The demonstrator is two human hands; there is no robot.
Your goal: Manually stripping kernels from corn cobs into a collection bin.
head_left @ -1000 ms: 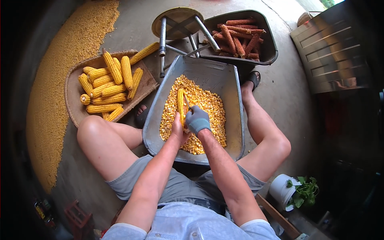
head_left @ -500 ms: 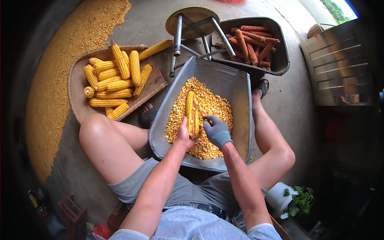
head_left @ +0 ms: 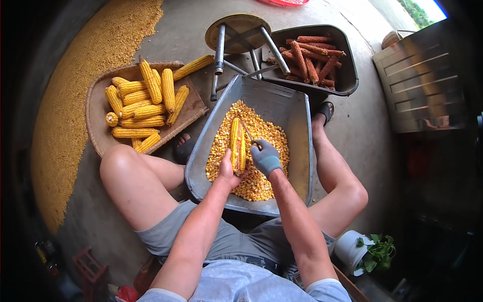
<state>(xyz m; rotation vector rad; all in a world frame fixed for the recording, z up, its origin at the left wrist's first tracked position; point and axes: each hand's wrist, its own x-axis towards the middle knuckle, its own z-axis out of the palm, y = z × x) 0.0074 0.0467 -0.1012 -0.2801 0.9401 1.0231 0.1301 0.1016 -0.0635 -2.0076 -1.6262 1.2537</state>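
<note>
My bare left hand point(head_left: 230, 171) is closed around the lower end of a yellow corn cob point(head_left: 235, 138). Reddish bare strips run along the cob between rows of kernels. In a grey glove, my right hand point(head_left: 265, 155) grips a thin metal-shafted tool point(head_left: 248, 133), something like a screwdriver, its shaft slanting up to the cob's right side. Its handle is mostly hidden in the glove. Both hands are over a grey metal scoop-shaped bin point(head_left: 297, 121) between my legs, where loose corn kernels point(head_left: 269, 133) lie heaped under the cob.
At left, a woven scoop basket point(head_left: 95, 123) holds several whole corn cobs point(head_left: 138, 108). Kernels point(head_left: 65, 126) cover the floor beyond it. A round metal-legged stool point(head_left: 236, 32) stands ahead, beside a black tub point(head_left: 350, 65) of stripped red cobs point(head_left: 314, 58). A potted plant point(head_left: 375, 254) is at lower right.
The whole view has shifted slightly, with the bin, stool and tub now a little lower and farther left. Both hands keep their holds, and the tool's shaft remains against the cob.
</note>
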